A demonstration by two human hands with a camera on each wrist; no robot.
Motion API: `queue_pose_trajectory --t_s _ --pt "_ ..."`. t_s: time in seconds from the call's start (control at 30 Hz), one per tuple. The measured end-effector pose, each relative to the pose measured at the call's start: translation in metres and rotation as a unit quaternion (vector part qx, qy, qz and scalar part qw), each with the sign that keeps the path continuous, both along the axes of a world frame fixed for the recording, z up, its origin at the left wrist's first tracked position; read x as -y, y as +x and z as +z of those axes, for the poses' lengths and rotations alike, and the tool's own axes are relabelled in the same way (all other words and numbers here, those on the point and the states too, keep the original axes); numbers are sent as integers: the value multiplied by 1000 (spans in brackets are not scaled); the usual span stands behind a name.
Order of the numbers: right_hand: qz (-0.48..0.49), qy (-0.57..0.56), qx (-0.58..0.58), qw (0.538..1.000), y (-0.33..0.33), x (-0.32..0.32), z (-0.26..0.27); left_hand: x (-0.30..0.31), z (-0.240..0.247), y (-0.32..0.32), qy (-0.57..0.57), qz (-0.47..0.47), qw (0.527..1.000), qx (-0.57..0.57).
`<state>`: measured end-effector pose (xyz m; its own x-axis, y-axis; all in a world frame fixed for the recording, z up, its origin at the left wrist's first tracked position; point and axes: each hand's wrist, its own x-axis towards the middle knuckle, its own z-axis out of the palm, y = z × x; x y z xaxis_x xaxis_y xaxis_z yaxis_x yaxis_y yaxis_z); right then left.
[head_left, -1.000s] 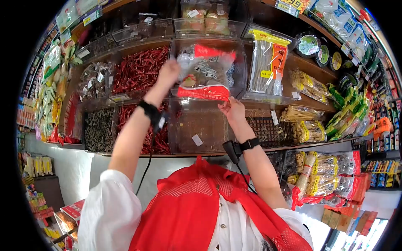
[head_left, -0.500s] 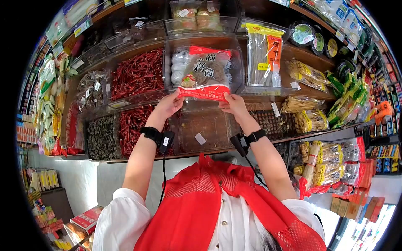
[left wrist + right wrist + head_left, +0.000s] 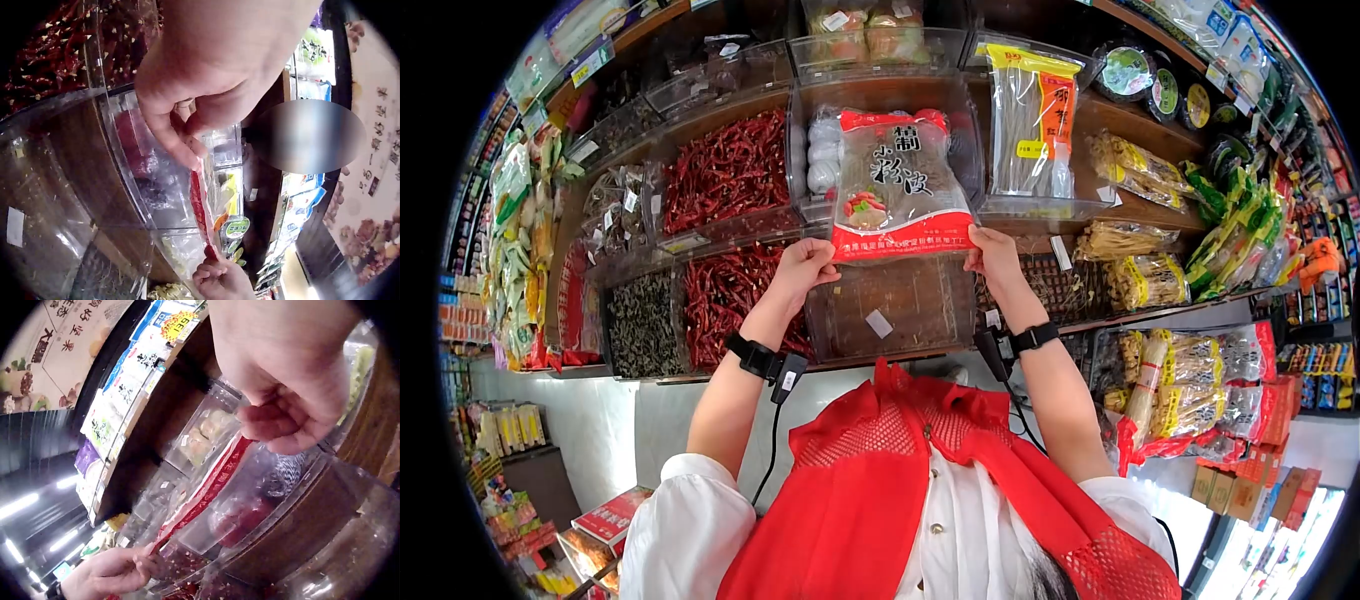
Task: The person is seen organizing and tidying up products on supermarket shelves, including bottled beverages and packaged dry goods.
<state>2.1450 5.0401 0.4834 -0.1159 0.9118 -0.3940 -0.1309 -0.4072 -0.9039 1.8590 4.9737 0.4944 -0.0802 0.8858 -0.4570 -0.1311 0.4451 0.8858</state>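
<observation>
Bag (image 3: 905, 190) points lengthwise away from the person (image 3: 850, 490), reading upright; left hand (image 3: 804, 266) and right hand (image 3: 998, 258), both curled, pinch its near corners.

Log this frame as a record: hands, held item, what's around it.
left hand: pinches the bag's lower left corner
right hand: pinches its lower right corner
held item: clear bag with red bands at top and bottom
left of bag, head view: dried red chilies
right of bag: yellow-topped package
below bag: bin with white tag
</observation>
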Motion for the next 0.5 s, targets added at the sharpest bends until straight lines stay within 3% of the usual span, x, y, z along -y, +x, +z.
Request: queue_pose_trajectory --t_s 0.3,0.37,0.4,0.47,0.5 --pt "53 -63 32 996 4 14 -10 20 -13 5 -16 -8 999 -28" --pt "85 -73 25 993 8 6 -7 19 -7 7 11 -3 994 106" --pt "111 -45 55 991 10 -4 -6 16 -6 9 10 -4 994 106" --pt "135 -17 84 987 8 -22 -5 7 -4 11 -19 -72 969 234" --pt "130 -14 29 991 5 -31 -5 6 -6 12 -19 -73 969 234"
